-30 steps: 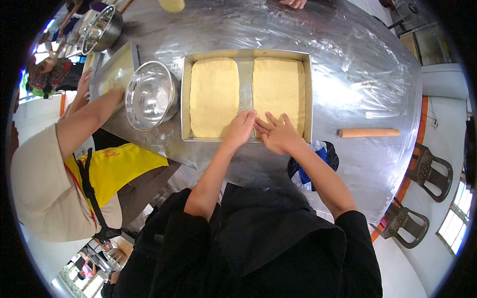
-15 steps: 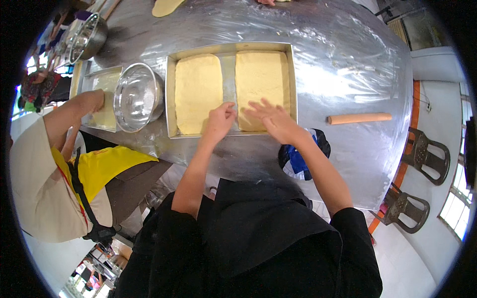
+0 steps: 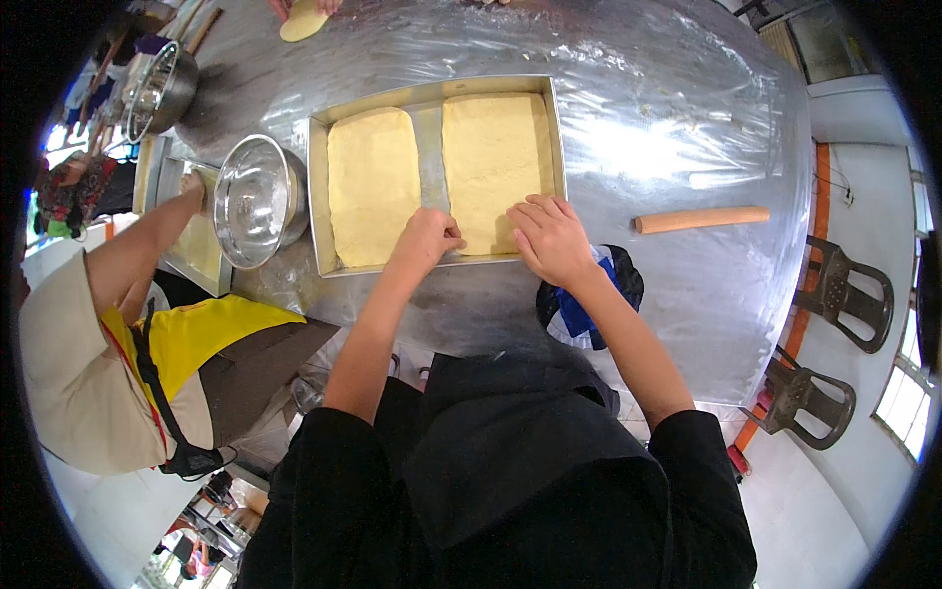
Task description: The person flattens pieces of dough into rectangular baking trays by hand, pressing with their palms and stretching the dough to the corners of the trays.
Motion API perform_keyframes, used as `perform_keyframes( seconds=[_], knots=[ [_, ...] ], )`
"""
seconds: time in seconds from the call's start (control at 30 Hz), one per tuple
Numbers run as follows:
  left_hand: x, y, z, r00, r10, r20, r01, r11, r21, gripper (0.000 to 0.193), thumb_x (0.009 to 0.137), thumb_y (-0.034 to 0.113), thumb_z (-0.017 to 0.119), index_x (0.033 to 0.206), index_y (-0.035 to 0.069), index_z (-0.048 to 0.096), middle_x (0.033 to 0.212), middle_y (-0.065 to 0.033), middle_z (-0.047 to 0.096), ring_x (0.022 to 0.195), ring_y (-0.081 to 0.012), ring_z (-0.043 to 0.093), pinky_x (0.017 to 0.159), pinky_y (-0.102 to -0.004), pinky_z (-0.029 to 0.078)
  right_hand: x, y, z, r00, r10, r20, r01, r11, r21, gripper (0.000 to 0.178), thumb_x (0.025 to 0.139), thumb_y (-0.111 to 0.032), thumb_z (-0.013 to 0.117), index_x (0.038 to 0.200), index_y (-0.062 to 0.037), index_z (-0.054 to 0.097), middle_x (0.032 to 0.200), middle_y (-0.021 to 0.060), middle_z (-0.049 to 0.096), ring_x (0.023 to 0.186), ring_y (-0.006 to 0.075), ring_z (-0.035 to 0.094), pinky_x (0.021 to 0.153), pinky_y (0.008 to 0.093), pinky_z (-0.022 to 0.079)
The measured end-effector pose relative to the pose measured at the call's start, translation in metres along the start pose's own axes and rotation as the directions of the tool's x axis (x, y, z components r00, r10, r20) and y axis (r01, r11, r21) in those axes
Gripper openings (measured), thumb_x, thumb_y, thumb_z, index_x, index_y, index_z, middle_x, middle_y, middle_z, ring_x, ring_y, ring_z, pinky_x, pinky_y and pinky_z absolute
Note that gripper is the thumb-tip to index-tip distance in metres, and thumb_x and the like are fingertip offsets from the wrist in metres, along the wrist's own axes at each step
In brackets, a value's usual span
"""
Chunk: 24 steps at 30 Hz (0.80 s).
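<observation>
Metal table [image 3: 687, 324]: one, shiny, whitish streaks across its far part.
Co-worker [image 3: 88, 373]: one, at the left, in beige top and yellow apron, arms stretched toward the table.
Chairs [image 3: 834, 260]: we count two, dark brown, beyond the table's right end.
Large pan [image 3: 432, 167]: rectangular, metal, upright-walled; we find it flat on the table, directly before the person, a bare strip of floor running down its middle.
Second pan [image 3: 224, 283]: metal, at the table's left edge, the co-worker's hand inside.
Bowl [image 3: 294, 201]: round, metal, just beside the large pan's left wall.
Left dough sheet [image 3: 373, 187]: pale yellow, flat, corners rounded, in the large pan's left half.
Right dough sheet [image 3: 497, 167]: similar, in the right half, set apart by the bare strip.
Rolling pin [image 3: 702, 220]: plain wood, lying well apart, right of the large pan.
Right hand [image 3: 554, 236]: at the large pan's near right corner; we note fingers bent, side by side upon the right dough sheet, thumb slightly apart.
Left hand [image 3: 424, 239]: at the strip's near end, fingers curled, thumb and forefinger together by the right dough sheet's near edge; whether they pinch it, we cannot tell.
</observation>
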<state>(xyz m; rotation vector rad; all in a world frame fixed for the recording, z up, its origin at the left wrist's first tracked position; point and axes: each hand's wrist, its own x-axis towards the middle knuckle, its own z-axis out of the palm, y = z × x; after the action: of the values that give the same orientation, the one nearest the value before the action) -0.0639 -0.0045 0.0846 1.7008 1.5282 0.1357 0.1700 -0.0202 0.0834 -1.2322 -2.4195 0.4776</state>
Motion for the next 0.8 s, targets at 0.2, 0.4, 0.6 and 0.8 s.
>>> perform_keyframes(
  seconds=[0.2, 0.4, 0.6, 0.8],
  knots=[
    [-0.014, -0.018, 0.014, 0.972, -0.024, -0.233, 0.013, 0.999, -0.049, 0.018, 0.070, 0.012, 0.070, 0.084, 0.001, 0.071, 0.073, -0.0167, 0.066, 0.063, -0.0268, 0.065, 0.063, -0.0326, 0.052, 0.002, -0.004, 0.001, 0.996, 0.002, -0.090, -0.003, 1.000, -0.014, 0.023, 0.084, -0.021, 0.053, 0.097, -0.0035, 0.061, 0.098, 0.0085, 0.060, 0.100, 0.0250, 0.053, 0.091, 0.0395, 0.039],
    [-0.008, -0.003, 0.012, 0.979, 0.003, -0.202, 0.002, 1.000, 0.023, 0.013, 0.066, 0.008, 0.071, 0.078, 0.001, 0.072, 0.071, -0.0168, 0.067, 0.063, -0.0266, 0.066, 0.063, -0.0313, 0.053, 0.005, -0.005, 0.001, 0.999, -0.011, -0.052, 0.010, 1.000, -0.023, 0.021, 0.084, -0.021, 0.053, 0.094, -0.0045, 0.060, 0.092, 0.0083, 0.060, 0.098, 0.0244, 0.053, 0.090, 0.0393, 0.039],
    [-0.005, -0.016, 0.014, 0.982, -0.098, -0.161, 0.086, 0.993, -0.079, 0.015, 0.062, 0.008, 0.073, 0.075, 0.002, 0.072, 0.069, -0.0144, 0.067, 0.061, -0.0230, 0.066, 0.060, -0.0308, 0.053, 0.006, -0.005, 0.001, 0.998, -0.041, -0.054, 0.038, 0.998, -0.056, 0.019, 0.084, -0.020, 0.052, 0.093, -0.0048, 0.060, 0.089, 0.0078, 0.060, 0.096, 0.0242, 0.054, 0.088, 0.0389, 0.039],
    [-0.005, -0.008, 0.012, 0.991, -0.117, -0.070, 0.118, 0.993, 0.014, 0.008, 0.062, 0.007, 0.070, 0.069, 0.008, 0.072, 0.069, -0.0108, 0.067, 0.066, -0.0261, 0.066, 0.063, -0.0353, 0.053, 0.006, -0.004, 0.001, 0.997, -0.050, -0.065, 0.047, 0.998, -0.045, 0.019, 0.084, -0.020, 0.052, 0.092, -0.0050, 0.060, 0.086, 0.0076, 0.060, 0.092, 0.0242, 0.054, 0.086, 0.0386, 0.039]
  ],
)
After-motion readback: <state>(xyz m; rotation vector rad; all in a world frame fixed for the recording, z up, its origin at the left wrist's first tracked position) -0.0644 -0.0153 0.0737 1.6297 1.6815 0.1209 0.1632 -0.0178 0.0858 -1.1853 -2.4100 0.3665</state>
